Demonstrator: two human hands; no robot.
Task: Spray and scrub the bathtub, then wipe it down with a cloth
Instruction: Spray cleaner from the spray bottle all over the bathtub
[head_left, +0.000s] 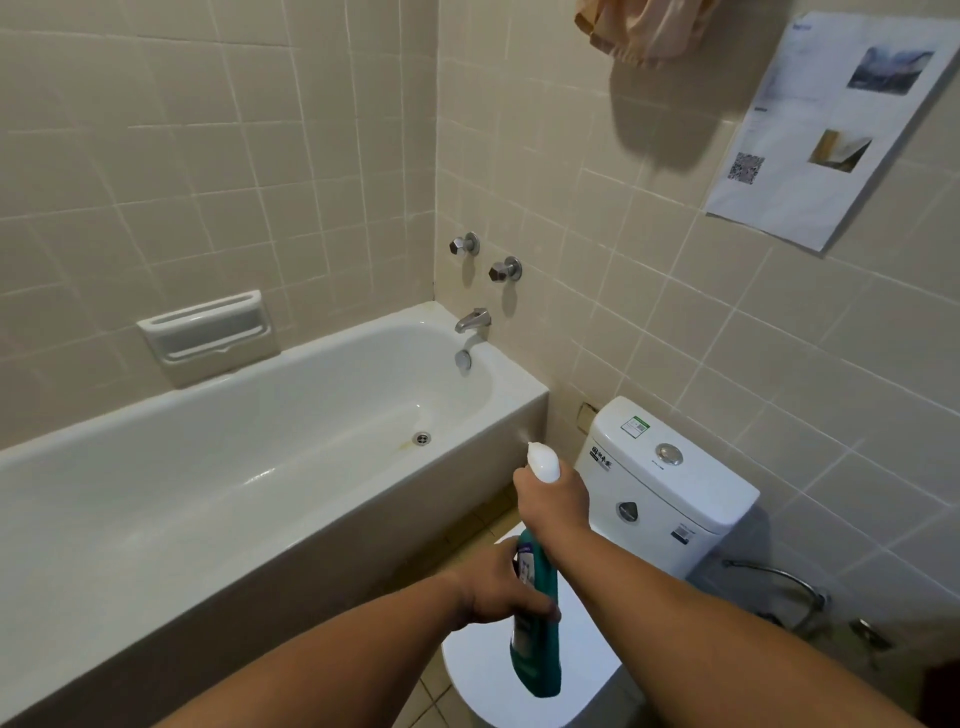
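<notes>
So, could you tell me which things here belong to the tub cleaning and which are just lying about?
For the job: bathtub; bottle, left hand gripping its body, right hand its cap end.
Just about: toilet, soap dish, spout, poster, hanging fabric.

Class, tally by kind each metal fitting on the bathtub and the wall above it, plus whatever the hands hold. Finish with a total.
Tap handles: 2
Spout: 1
Overflow cover: 1
Drain: 1
Green cleaner bottle: 1, gripped by left hand and right hand
Total: 6
</notes>
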